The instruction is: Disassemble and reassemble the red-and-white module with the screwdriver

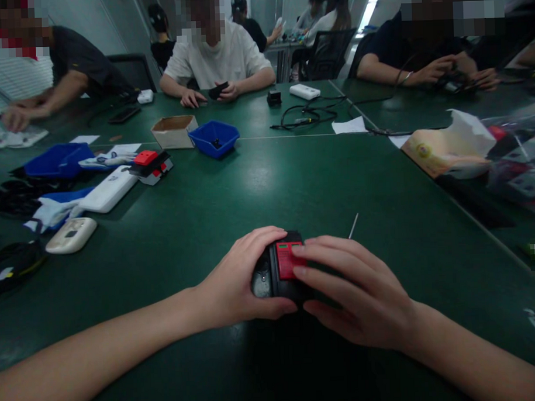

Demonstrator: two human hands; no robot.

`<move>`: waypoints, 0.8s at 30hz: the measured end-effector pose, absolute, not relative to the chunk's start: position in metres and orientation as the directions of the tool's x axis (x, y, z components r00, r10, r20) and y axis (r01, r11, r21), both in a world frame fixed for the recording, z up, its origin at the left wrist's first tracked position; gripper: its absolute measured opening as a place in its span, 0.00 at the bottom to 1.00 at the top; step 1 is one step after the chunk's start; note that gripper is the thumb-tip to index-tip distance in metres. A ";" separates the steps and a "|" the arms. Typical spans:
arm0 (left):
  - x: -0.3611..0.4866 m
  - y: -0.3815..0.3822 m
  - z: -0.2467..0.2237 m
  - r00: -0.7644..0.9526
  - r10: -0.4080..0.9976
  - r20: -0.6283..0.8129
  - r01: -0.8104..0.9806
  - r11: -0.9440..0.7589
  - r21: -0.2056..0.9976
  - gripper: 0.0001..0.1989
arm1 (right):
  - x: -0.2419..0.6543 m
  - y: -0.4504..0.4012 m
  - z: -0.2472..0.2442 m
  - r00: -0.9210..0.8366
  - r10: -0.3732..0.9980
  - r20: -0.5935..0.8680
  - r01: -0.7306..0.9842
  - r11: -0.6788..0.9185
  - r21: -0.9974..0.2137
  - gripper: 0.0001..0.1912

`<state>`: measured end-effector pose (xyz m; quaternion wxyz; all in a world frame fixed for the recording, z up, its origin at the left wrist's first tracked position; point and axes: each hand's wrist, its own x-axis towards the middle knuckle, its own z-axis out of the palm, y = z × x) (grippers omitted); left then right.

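A black device with a red panel (286, 265) rests on the green table (267, 189) near its front edge. My left hand (237, 280) wraps round its left side, thumb along the near edge and fingers over the far edge. On the right, my right hand (362, 285) touches the red panel with its fingertips, its fingers bent and slightly apart, the thumb near the device's front corner. Behind my right hand a thin metal rod (353, 225) sticks out; its other end is hidden.
Left: a blue tray (58, 160), white power bank (110, 189), oval white device (71, 235) and red-black block (150, 166). Farther back, a cardboard box (174, 132) and blue bin (214, 138). Cables (306, 114) and a plastic bag (523, 156) lie rightward. People sit opposite.
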<state>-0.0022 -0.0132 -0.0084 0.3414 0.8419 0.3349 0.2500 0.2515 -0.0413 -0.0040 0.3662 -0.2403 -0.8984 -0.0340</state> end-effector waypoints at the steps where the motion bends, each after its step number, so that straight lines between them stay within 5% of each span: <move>1: -0.002 -0.013 -0.007 0.651 0.738 0.178 0.394 -0.529 0.751 0.46 | 0.251 -0.040 -0.006 -0.579 0.471 0.666 0.492 0.853 -0.176 0.23; 6: -0.005 -0.018 0.001 0.619 0.768 0.166 0.408 -0.494 0.768 0.41 | 0.248 -0.033 -0.007 -0.495 0.688 0.530 0.585 0.715 -0.383 0.23; 15: -0.003 -0.032 -0.006 0.636 0.642 0.430 0.224 -0.686 0.693 0.31 | 0.250 -0.035 -0.008 -0.568 0.593 0.571 0.407 0.805 -0.432 0.23; 24: -0.001 -0.025 -0.001 0.590 0.667 0.455 0.281 -0.698 0.659 0.24 | 0.252 -0.031 -0.007 -0.550 0.615 0.565 0.395 0.787 -0.473 0.26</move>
